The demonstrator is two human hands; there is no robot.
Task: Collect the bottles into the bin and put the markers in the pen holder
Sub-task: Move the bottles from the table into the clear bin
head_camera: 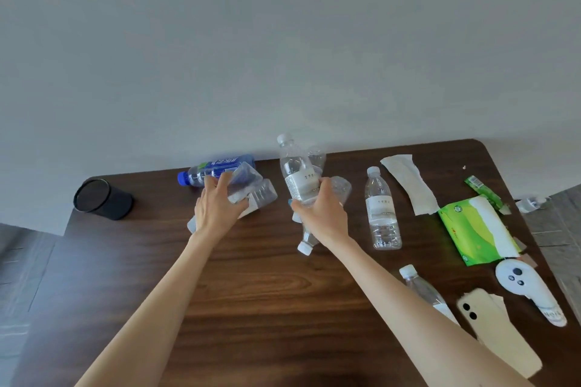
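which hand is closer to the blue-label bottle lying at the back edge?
Left. The left hand is just in front of the blue-label bottle, fingertips almost at it, gripping clear bottles. The right hand is off to its right, holding other clear bottles.

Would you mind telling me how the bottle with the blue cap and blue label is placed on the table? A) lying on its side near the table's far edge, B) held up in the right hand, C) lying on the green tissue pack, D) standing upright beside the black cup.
A: the blue-capped bottle lies on its side along the far edge of the table, just beyond the left hand.
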